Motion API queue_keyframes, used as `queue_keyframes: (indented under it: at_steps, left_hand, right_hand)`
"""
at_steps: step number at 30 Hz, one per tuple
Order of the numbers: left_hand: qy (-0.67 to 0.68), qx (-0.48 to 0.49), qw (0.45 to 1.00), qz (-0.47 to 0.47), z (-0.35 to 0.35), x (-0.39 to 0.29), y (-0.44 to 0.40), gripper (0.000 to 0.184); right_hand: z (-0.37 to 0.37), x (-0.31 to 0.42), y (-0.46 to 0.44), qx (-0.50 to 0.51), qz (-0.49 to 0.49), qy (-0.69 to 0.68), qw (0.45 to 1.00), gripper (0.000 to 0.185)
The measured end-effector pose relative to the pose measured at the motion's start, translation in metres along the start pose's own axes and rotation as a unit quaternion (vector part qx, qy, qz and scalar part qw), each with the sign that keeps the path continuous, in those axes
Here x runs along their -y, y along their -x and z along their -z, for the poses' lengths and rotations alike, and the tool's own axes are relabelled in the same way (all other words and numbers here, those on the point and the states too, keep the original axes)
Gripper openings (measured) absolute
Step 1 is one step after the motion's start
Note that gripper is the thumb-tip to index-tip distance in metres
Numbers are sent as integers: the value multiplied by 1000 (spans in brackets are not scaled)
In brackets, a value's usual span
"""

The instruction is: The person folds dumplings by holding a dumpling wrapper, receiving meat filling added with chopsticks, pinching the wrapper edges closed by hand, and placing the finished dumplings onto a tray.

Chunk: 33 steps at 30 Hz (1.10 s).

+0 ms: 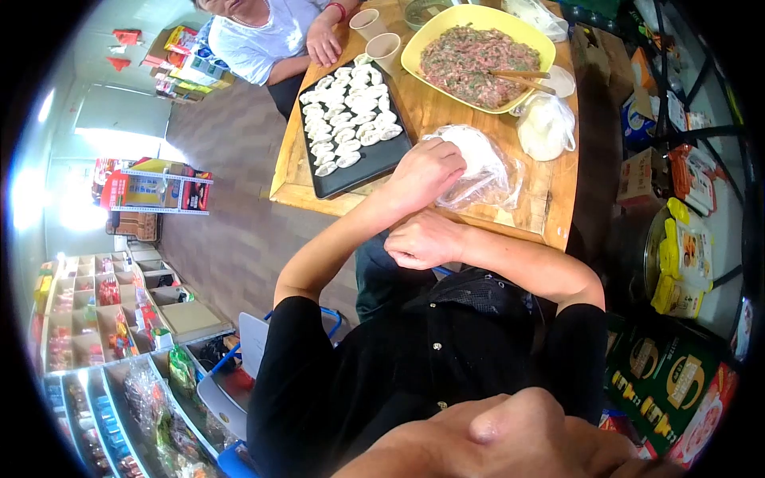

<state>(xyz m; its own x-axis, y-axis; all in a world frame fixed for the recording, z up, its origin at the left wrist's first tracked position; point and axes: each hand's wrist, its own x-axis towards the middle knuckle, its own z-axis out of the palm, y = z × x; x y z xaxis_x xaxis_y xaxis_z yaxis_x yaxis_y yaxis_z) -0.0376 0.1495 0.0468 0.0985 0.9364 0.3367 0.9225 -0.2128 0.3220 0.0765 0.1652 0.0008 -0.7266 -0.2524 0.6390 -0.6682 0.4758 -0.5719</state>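
Note:
My left hand [430,169] is closed, its bent fingers at the near-left edge of an open clear plastic bag [502,182] with white flour [470,151] in it. Below that wrist, by the table's front edge, my right hand [424,239] is curled into a loose fist. The inside of both hands is hidden. Left of them lies a black tray [339,185] bearing rows of white dumplings [348,119]. Behind the flour stands a yellow bowl [413,60] of minced meat filling [478,64], with chopsticks [522,77] across its right side.
A tied plastic bag of pale dough [546,127] sits at the wooden table's [546,211] right. Two paper cups [382,49] stand behind the tray. Another person's hand [323,41] rests at the far left edge. Shelves [103,319] line the left; cartons [661,382] stand right.

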Motion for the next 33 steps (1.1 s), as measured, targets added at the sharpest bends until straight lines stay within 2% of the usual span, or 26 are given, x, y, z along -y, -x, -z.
queue_keyframes:
  at_steps: [5,7,14,19,22,25,29,31,32,33]
  left_hand:
    - [-11,18,1000,13,1,-2,-1,14]
    - [41,-3,999,31,4,-3,-2,18]
    - [49,27,998,36,4,1,-3,21]
    - [59,33,997,38,3,3,-3,17]
    - [28,9,1000,-2,2,0,-4,13]
    - [26,11,999,15,1,0,-4,12]
    - [110,6,992,65,0,17,-3,8]
    - [242,6,956,164,0,20,-3,6]
    - [243,4,956,162,-2,24,-3,6]
    - [313,3,926,213,-4,29,-1,6]
  right_hand:
    - [-1,-1,1,-12,6,-1,1000,20]
    - [0,-1,-1,-13,10,-4,1000,19]
    - [2,0,-1,-6,-7,-4,1000,18]
    - [0,-2,0,-27,1,3,1000,19]
    - [0,-3,0,-4,-8,30,1000,17]
    - [3,0,-2,-22,1,20,1000,19]
    - [0,-2,-1,-8,-9,16,1000,19]
    - [2,-3,-3,-5,-11,10,1000,18]
    - [3,-3,-3,-3,-11,12,1000,18]
    - [3,-2,-3,-5,-19,15,1000,18]
